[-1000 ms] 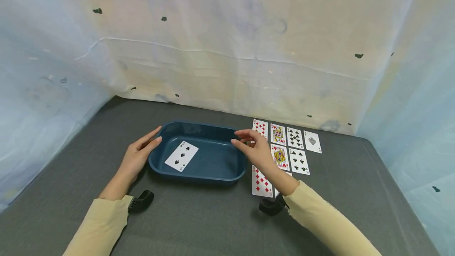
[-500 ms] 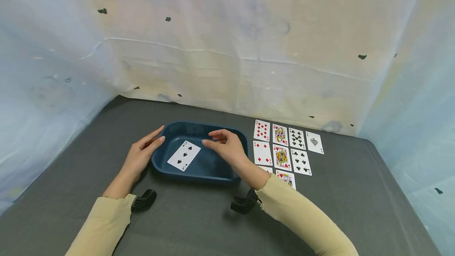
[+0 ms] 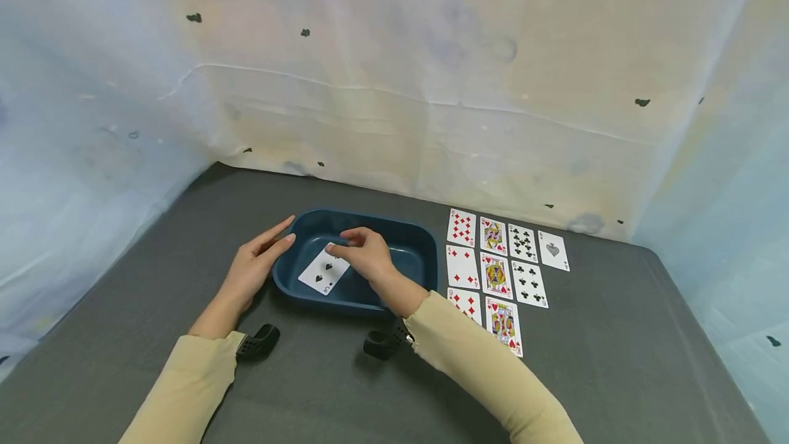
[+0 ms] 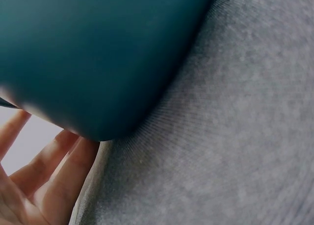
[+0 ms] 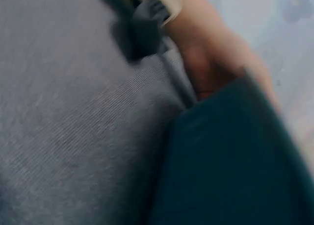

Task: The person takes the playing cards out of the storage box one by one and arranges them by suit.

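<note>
A blue plastic tray [image 3: 401,230] sits on the dark cloth. Inside, toward its left, a playing card with spades [image 3: 319,278] lies face up and slanted. My left hand [image 3: 249,269] is at the tray's left end, thumb at the rim; in the left wrist view its extended fingers [image 4: 71,178] lie against the tray's outer wall. Reaching in over the front rim, my right hand [image 3: 372,259] has its thumb over the upper right corner of the spade card, with thumb and fingertips a little apart. The tray wall hides those fingers in the right wrist view.
Right of the tray, face-up playing cards lie in columns: diamonds [image 3: 462,267], heart picture cards [image 3: 496,275], clubs [image 3: 529,284] and an ace of spades [image 3: 553,251]. A pale patterned curtain [image 3: 394,88] hangs behind the table. A black wrist device [image 3: 383,344] projects below my right wrist.
My right hand has moved left from the tray's right end to the spade card, uncovering the cards on the right. The left hand has stayed at the rim; the view has shifted slightly.
</note>
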The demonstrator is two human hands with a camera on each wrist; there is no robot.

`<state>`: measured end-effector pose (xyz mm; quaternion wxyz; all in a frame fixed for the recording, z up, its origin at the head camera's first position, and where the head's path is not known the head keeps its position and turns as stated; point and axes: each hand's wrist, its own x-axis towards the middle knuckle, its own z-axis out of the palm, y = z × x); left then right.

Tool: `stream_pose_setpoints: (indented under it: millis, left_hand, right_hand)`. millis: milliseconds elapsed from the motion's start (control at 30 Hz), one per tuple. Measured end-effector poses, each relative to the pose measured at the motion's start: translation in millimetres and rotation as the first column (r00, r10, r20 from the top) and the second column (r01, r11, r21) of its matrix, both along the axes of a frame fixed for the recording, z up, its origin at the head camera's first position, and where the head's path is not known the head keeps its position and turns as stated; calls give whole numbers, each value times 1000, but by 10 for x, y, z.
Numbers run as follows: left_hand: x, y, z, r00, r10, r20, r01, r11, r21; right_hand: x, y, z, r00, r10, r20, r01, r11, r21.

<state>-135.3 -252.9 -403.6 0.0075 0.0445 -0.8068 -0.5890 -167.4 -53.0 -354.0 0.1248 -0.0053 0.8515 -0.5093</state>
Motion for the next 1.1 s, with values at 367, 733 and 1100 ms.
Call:
stream_pose_setpoints:
  millis: [367, 733, 1100]
  left_hand:
    - [-8, -31, -3, 1000, -2, 5, 2, 1000, 6]
    - [-12, -9, -10, 1000, -5, -2, 5, 1000, -3]
    - [-21, 1, -13, 1000, -10, -8, 10, 1000, 17]
  right_hand:
    - [-10, -91, -145, 997, 60, -40, -45, 951, 306]
    - [16, -89, -121, 985, 167, -52, -111, 825, 554]
    - [12, -109, -98, 990, 140, 19, -125, 811, 572]
